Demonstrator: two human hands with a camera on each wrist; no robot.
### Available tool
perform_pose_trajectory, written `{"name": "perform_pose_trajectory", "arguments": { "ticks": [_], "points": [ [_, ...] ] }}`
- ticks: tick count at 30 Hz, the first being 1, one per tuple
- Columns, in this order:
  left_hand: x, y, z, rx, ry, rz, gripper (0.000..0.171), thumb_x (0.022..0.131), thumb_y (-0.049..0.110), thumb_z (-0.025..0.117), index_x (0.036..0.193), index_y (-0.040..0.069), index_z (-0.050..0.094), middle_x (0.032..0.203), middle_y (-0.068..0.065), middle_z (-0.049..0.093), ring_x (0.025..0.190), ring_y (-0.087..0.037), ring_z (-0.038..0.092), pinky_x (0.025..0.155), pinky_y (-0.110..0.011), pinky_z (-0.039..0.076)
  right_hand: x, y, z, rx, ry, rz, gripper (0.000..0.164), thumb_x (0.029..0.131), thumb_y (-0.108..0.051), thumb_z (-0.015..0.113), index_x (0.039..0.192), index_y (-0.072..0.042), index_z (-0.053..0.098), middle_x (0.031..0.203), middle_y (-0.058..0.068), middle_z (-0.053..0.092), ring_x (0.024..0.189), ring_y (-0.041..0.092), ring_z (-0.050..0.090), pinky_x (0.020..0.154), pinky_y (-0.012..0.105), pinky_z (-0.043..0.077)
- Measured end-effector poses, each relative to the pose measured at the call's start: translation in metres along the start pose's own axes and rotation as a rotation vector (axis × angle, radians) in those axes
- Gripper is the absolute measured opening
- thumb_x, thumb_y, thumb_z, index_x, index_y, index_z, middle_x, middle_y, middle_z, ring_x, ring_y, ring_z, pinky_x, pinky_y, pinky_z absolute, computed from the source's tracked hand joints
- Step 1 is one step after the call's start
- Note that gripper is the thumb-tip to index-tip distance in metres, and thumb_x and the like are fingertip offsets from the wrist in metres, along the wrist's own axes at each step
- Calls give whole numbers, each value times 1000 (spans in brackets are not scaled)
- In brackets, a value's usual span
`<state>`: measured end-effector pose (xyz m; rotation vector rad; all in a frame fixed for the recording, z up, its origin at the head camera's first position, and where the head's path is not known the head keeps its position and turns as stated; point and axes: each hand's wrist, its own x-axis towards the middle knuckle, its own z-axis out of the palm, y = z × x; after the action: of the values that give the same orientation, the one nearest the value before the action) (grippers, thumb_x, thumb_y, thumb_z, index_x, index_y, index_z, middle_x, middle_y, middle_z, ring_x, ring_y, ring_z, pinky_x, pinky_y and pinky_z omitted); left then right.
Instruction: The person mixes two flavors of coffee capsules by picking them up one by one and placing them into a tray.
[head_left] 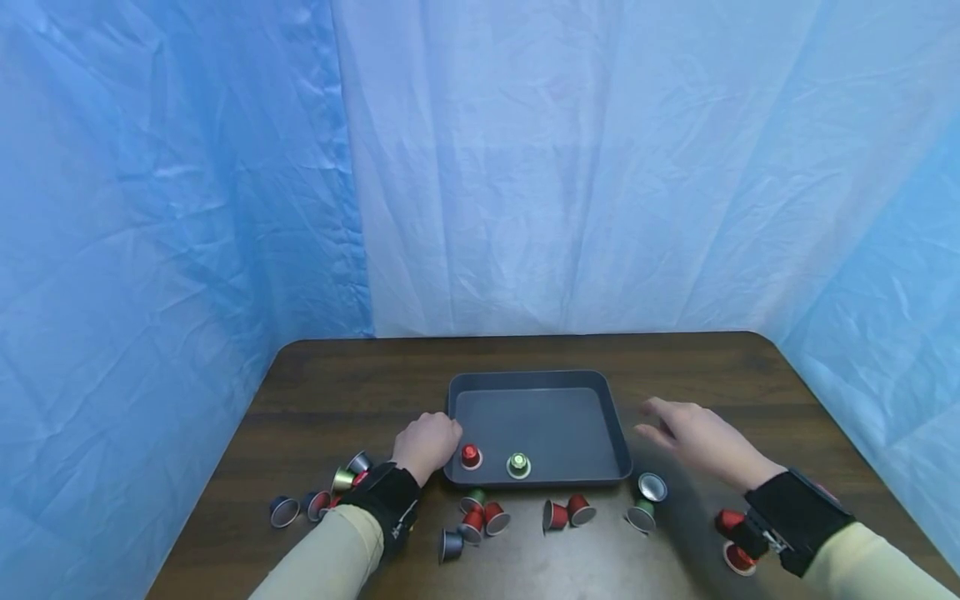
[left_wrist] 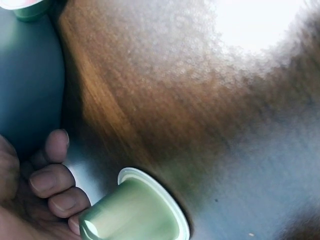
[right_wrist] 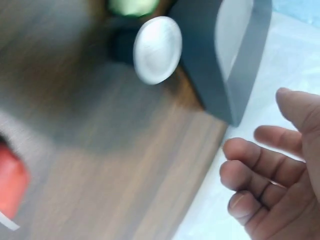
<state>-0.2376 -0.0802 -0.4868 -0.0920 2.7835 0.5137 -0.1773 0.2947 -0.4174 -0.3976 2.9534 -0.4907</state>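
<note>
At the left side of the dark grey tray (head_left: 540, 482) my left hand (head_left: 426, 443) bends its fingers, its knuckles overlapping the rim. I cannot tell whether they hold anything. A red capsule (head_left: 471, 456) and a light green capsule (head_left: 518, 465) stand lid down in the tray's front part. Close by the left fingers (left_wrist: 52, 180), a light green capsule (left_wrist: 135, 207) shows large in the left wrist view. To the right of the tray, apart from it, my right hand (head_left: 708, 442) hovers with loosely bent, parted fingers (right_wrist: 242, 172) and nothing between them.
Several coffee capsules, blue-grey (head_left: 285, 512), red (head_left: 555, 516) and green (head_left: 641, 517), lie along the front of the dark wooden table (head_left: 345, 367). A silver-lidded capsule (head_left: 652, 487) lies by the tray's front right corner. Red capsules (head_left: 740, 558) sit below the right wrist. Blue sheets (head_left: 570, 167) surround the table.
</note>
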Motion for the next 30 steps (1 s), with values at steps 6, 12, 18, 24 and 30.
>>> {"name": "perform_pose_trajectory", "arguments": {
  "ticks": [6, 12, 18, 24, 30],
  "points": [
    [0, 0, 0, 1, -4, -1, 39, 106, 34, 50, 97, 4, 72, 68, -9, 54, 62, -25, 56, 56, -36, 44, -10, 14, 7, -9, -57, 50, 43, 99, -34, 67, 124, 0, 64, 86, -2, 69, 74, 11, 65, 66, 39, 56],
    [-1, 1, 0, 17, -8, 9, 38, 106, 34, 51, 102, 4, 73, 70, -8, 56, 64, -24, 57, 58, -37, 46, -11, 18, 23, 12, -135, 121, 49, 98, -45, 66, 121, -2, 65, 92, 5, 73, 80, 20, 70, 73, 48, 58],
    [1, 0, 2, 23, 0, 18, 37, 105, 34, 51, 105, 4, 73, 70, -8, 56, 66, -24, 57, 59, -37, 47, -11, 19, 35, 24, -192, 157, 57, 96, -52, 64, 124, -2, 65, 90, 2, 71, 78, 18, 69, 74, 48, 57],
    [2, 0, 3, 3, 4, 9, 38, 105, 35, 52, 104, 4, 73, 70, -9, 56, 64, -24, 56, 58, -36, 46, -13, 19, 44, 47, -207, 173, 53, 97, -51, 64, 123, -4, 64, 87, 0, 69, 73, 13, 64, 70, 42, 55],
    [2, -1, 3, 2, 0, 2, 38, 105, 35, 52, 104, 3, 73, 70, -8, 56, 65, -24, 57, 59, -37, 47, -15, 20, 49, 89, -215, 176, 53, 97, -52, 64, 122, -5, 62, 90, 1, 68, 75, 13, 62, 67, 39, 52]
  ]
}}
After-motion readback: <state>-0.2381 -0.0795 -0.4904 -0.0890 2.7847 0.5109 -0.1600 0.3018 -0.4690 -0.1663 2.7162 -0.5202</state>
